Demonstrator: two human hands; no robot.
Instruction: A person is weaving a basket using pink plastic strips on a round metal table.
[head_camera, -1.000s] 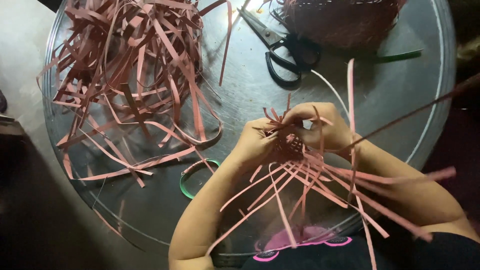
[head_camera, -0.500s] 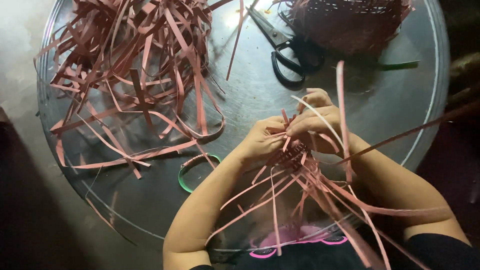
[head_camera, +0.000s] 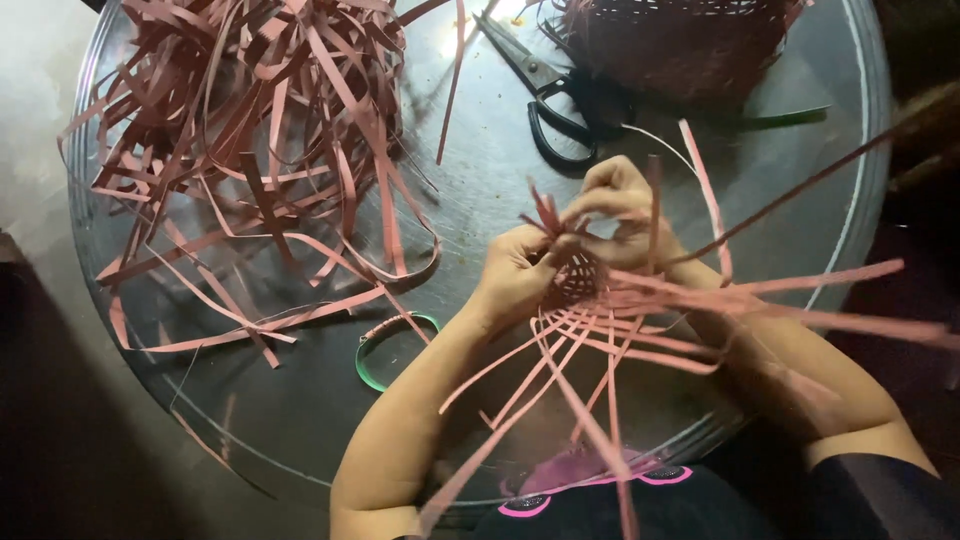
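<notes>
On the round, dull grey metal surface (head_camera: 300, 420) we see a loose heap of flat reddish-pink strips (head_camera: 250, 130) spread across the far left. Black-handled scissors (head_camera: 555, 100) lie at the far middle, and just beyond them sits a finished dark reddish woven basket (head_camera: 680, 45). A small green band curled into a ring (head_camera: 385, 350) lies beside the left forearm.

Nothing blocks our hands, though the long free strips fan out over both forearms and partly hide the right wrist.

Our left hand (head_camera: 515, 280) curls its fingers closed around the edge of a small woven disc of reddish-pink strips (head_camera: 578, 278), held just above the near middle of the surface. Our right hand (head_camera: 620, 205) pinches strips at the disc's upper edge, fingers (head_camera: 600, 180) bent tight.

The strips look thin, flat and springy; the weave is tight and ribbed.
</notes>
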